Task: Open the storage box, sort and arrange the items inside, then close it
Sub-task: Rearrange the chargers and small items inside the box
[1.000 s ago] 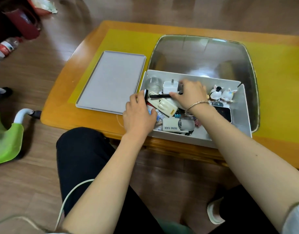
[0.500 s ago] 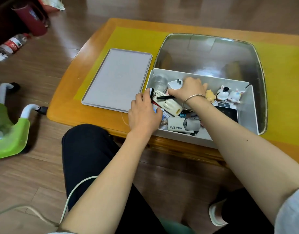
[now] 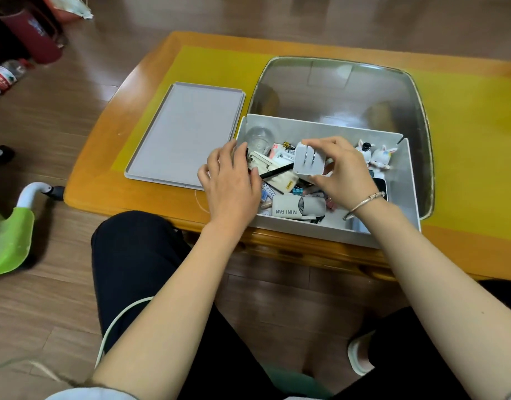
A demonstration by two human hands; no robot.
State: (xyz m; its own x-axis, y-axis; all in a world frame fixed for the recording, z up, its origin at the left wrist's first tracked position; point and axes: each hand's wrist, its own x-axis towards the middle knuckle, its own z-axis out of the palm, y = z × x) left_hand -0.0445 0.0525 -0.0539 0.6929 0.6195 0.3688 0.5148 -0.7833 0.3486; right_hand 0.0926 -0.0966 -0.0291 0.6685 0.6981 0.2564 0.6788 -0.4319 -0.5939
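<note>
An open white storage box (image 3: 320,125) stands at the table's near edge, full of small items. Its grey lid (image 3: 188,131) lies flat to the left. My right hand (image 3: 343,174) grips a white plug charger (image 3: 309,161) and holds it above the clutter, prongs facing me. My left hand (image 3: 231,183) rests over the box's left wall, its fingers on a cream gadget (image 3: 263,163) crossed by a black pen (image 3: 277,170). Also inside are a MINI FAN box (image 3: 289,207), a clear round object (image 3: 258,137), two white rabbit figurines (image 3: 375,153) and a black phone (image 3: 380,184).
A large clear plastic tray (image 3: 335,85) lies behind the box on a yellow mat (image 3: 214,64) over the orange wooden table (image 3: 104,168). A green and white seat (image 3: 9,235) stands on the floor at left; a bottle (image 3: 6,75) and a red cup (image 3: 32,36) sit far left.
My right hand has lifted the white charger out of the clutter and turned its prongs toward me. My left hand has stayed at the box's left wall.
</note>
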